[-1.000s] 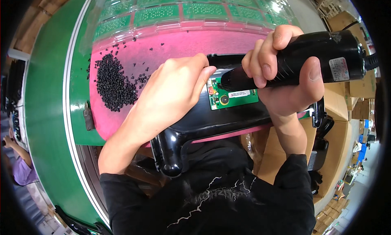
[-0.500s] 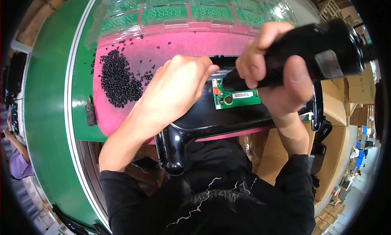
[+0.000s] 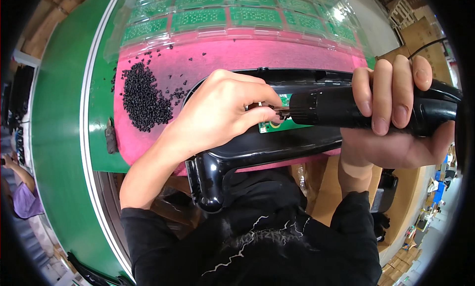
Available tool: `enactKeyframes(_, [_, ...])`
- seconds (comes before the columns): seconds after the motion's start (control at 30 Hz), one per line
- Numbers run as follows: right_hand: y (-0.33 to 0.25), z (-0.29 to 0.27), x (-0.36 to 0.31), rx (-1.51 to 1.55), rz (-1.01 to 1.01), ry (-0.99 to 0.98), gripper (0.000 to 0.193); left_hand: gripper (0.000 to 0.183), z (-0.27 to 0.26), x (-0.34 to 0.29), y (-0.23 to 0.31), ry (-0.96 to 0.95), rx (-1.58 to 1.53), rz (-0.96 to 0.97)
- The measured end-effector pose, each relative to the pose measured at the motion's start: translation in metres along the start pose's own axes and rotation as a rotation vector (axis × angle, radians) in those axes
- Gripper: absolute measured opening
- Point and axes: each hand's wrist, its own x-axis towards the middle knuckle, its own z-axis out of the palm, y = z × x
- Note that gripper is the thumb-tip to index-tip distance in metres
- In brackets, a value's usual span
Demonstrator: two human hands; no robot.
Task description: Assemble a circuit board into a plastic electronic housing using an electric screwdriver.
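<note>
My right hand [image 3: 396, 137] is wrapped round a thick black electric screwdriver [image 3: 334, 106], held almost level with its bit pointing left. The thumb and forefinger of my left hand [image 3: 217, 112] are pinched together at the bit, with small black screws [image 3: 283, 116] at the fingertips. Beneath both hands lies a green circuit board [image 3: 269, 129], largely covered by them. The board rests in a glossy black plastic housing [image 3: 267, 150], whose rounded leg [image 3: 211, 187] juts toward me.
A heap of black screws [image 3: 143, 98] lies on the pink mat [image 3: 232, 55], left of the housing. Clear plastic trays [image 3: 198, 17] with green boards stand behind. A dark object [image 3: 111, 137] lies by the mat's left edge. Cardboard boxes [image 3: 321, 187] are below right.
The screwdriver has swung from tilted over the board to nearly level, and my right hand has moved right with it. My left hand's fingers have come over to the bit.
</note>
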Motion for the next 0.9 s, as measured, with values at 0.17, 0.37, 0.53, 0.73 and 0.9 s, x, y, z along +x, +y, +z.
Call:
enactKeyframes(0.17, [0.0,0.001,-0.001,-0.007,-0.031,0.048,0.052,0.016,-0.003,0.001,0.004,-0.1,0.098,-0.055])
enactKeyframes(0.37, [0.004,-0.002,0.002,-0.181,-0.103,-0.061,0.056,0.022,0.008,0.003,0.001,0.188,0.231,0.179])
enactKeyframes(0.53, [0.002,0.005,-0.002,-0.204,-0.09,0.011,0.056,0.017,0.005,0.004,-0.006,0.266,0.403,0.334])
enactKeyframes(0.73, [0.007,0.01,-0.001,-0.224,-0.038,0.081,0.056,0.01,0.007,0.003,-0.007,0.404,0.378,0.245])
enactKeyframes(0.9, [0.015,-0.003,-0.01,-0.295,0.127,0.065,0.057,0.008,-0.002,0.001,-0.004,0.444,0.258,0.003])
